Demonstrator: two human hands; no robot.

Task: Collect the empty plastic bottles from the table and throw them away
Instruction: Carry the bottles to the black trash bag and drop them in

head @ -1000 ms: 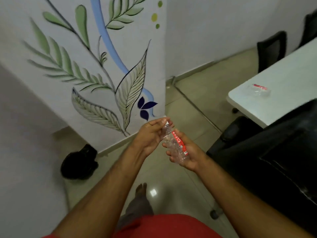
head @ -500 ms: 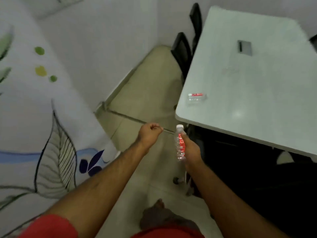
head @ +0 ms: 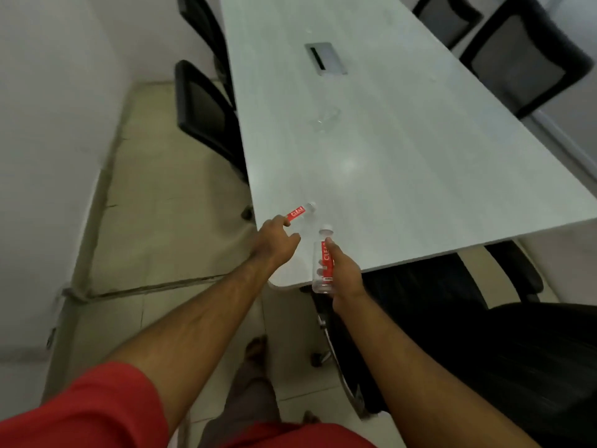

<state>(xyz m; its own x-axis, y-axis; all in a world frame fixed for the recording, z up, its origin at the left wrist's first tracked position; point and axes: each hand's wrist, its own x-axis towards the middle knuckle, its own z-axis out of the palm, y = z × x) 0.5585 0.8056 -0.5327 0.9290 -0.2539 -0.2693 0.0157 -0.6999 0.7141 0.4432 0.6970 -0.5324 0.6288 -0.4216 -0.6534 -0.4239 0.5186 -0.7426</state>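
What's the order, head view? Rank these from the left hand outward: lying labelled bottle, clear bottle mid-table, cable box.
1. Lying labelled bottle: at the left hand fingers, near table corner.
2. Clear bottle: mid-table, farther up.
3. Cable box: farthest, toward the far end.

My left hand [head: 274, 239] hung over the table's [head: 403, 163] near corner, fingers spread, just short of the lying bottle [head: 298, 213], nothing between them. My right hand [head: 342, 273] was full, wrapped around an upright bottle [head: 324, 260] just beside the left, crowding that side. The tabletop beyond lay mostly bare: a faint clear bottle [head: 326, 119] mid-table, a cable hatch [head: 326, 58] farther on. Black chairs [head: 206, 111] lined the left edge, more [head: 517, 53] at far right, and one [head: 484, 334] pushed in under the near edge by my right arm. Floor [head: 168, 202] on the left was open.
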